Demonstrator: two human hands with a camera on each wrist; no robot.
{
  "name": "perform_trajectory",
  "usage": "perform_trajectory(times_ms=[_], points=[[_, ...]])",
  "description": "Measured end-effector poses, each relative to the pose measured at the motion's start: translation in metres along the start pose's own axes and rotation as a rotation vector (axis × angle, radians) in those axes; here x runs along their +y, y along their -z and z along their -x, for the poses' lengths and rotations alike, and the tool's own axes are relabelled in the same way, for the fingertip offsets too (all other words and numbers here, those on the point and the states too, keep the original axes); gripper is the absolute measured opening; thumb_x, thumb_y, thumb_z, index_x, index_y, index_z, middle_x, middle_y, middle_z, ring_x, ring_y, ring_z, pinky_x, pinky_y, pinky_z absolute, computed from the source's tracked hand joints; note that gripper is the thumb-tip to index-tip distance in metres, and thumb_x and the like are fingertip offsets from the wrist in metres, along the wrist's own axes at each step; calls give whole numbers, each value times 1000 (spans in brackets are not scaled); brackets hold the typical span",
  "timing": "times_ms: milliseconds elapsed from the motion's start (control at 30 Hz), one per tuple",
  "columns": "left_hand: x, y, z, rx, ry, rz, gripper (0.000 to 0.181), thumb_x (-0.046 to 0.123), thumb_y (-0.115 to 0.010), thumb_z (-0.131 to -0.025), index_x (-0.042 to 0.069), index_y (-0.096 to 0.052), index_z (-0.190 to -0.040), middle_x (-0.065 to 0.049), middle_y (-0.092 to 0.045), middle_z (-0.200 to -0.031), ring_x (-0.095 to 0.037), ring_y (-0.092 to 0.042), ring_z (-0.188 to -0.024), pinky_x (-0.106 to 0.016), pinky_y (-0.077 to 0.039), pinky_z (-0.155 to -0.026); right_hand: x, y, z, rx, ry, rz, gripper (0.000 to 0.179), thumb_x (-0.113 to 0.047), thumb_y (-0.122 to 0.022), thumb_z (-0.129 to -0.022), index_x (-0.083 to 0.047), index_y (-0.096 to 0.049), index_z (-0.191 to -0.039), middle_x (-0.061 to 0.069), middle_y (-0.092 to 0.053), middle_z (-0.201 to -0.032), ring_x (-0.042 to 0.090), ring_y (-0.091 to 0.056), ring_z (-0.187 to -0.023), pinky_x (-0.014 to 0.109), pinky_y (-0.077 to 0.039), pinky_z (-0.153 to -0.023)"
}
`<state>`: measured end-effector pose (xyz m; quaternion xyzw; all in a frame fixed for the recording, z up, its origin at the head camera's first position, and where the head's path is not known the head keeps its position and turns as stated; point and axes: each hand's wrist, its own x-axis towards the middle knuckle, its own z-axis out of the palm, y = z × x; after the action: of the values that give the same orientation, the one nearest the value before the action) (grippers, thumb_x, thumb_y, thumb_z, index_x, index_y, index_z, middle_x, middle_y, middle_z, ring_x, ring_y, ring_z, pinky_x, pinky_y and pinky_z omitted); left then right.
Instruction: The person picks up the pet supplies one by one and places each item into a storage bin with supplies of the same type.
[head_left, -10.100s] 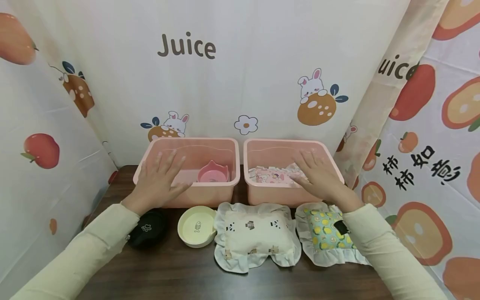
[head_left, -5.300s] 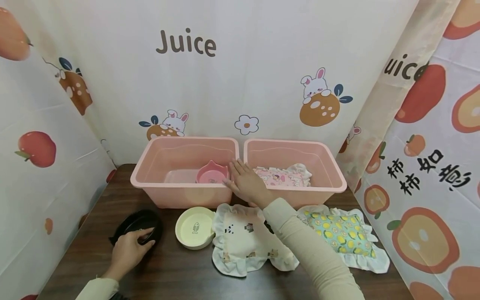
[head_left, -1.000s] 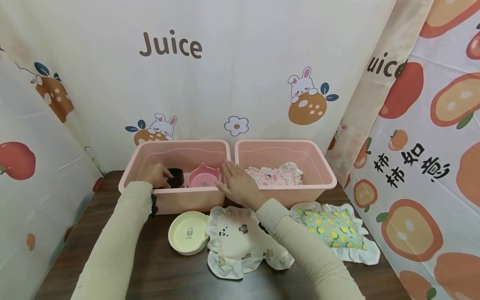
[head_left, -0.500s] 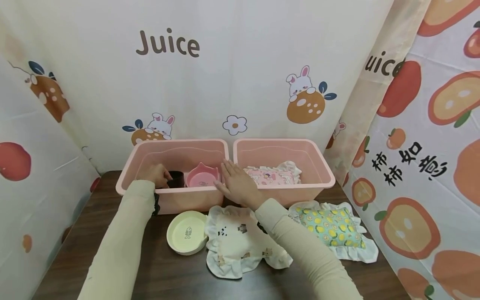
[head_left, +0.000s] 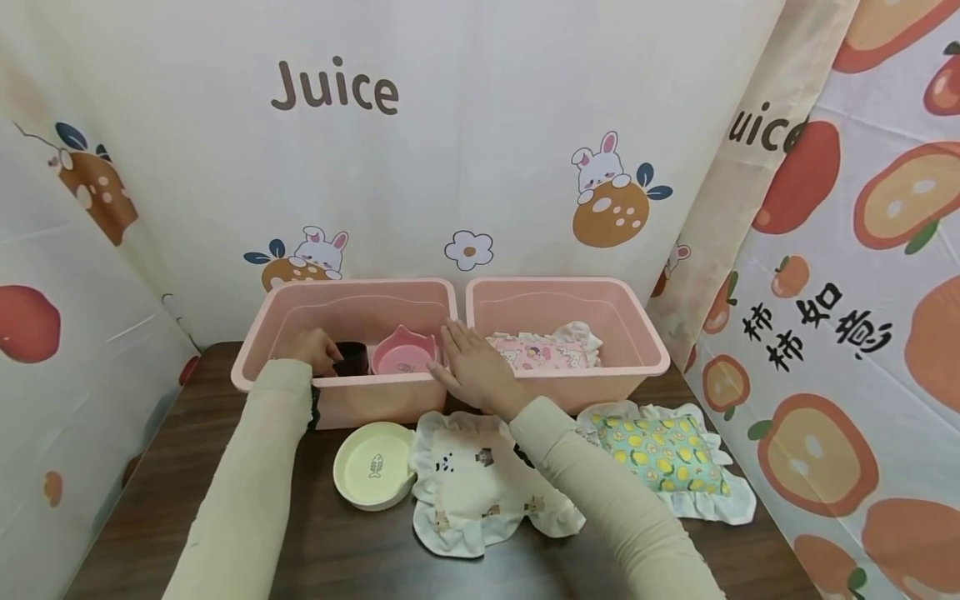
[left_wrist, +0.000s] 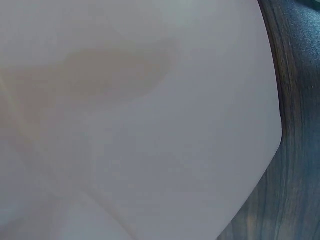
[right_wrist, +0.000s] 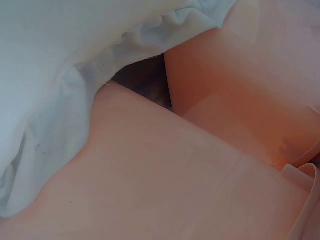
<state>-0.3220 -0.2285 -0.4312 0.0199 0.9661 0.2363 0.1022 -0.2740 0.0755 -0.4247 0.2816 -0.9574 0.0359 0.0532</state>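
Observation:
Inside the left pink bin (head_left: 390, 403), my left hand (head_left: 313, 350) pinches the rim of a small black bowl (head_left: 352, 360). Beside it in the same bin stands a pink bowl (head_left: 405, 352) with pointed ears. My right hand (head_left: 480, 367) lies with straight fingers over the inner rims of the two bins. A pink ruffled cushion (head_left: 543, 352) is in the right pink bin (head_left: 600, 390). In the left wrist view a pale bin wall (left_wrist: 190, 135) fills most of the picture, and the left hand is hidden there.
On the dark wooden table (head_left: 360, 554), in front of the bins, are a pale yellow bowl (head_left: 373, 467), a cream ruffled cushion (head_left: 480, 492) partly under the right forearm, and a lemon-print cushion (head_left: 663, 458). Printed curtains (head_left: 450, 150) enclose the back and sides.
The left hand has carried the black bowl from the table into the left bin. Earlier the right hand moved from over the right bin to the inner rims. Hardly anything shifts in the last second.

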Motion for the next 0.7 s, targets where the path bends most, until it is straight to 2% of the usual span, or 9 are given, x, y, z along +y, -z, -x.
perform_trajectory(times_ms=[167, 400, 567, 700], points=[[1, -1, -1, -6, 6, 26, 24, -11, -73, -67, -2, -75, -89, -16, -67, -85, -35, -54, -88, -35, -56, -58, 1, -1, 0, 14, 6, 1, 74, -55, -24, -100, -2, -22, -151, 11, -14, -160, 27, -14, -147, 37, -17, -117], [-1, 1, 0, -32, 40, 116, 23, -7, -73, -74, -5, -73, -97, -21, -67, -96, -37, -54, -91, -41, -57, -71, 0, -3, -1, 11, -3, -9, 73, -54, -27, -100, -2, -23, -151, 10, -14, -160, 27, -16, -146, 37, -17, -117], [-4, 0, -2, -23, 65, 204, 23, -10, -75, -70, -8, -72, -93, -20, -68, -86, -33, -58, -79, -37, -57, -60, 0, -1, 0, 10, -12, -25, 72, -52, -31, -100, -2, -23, -151, 9, -13, -160, 26, -14, -147, 37, -15, -118], [-4, 0, -4, -15, 58, 218, 21, -9, -75, -71, -7, -73, -91, -18, -68, -83, -32, -59, -77, -35, -57, -59, 0, 0, 0, -2, -10, -39, 71, -51, -32, -100, -2, -21, -152, 9, -11, -160, 25, -11, -147, 36, -13, -118]])
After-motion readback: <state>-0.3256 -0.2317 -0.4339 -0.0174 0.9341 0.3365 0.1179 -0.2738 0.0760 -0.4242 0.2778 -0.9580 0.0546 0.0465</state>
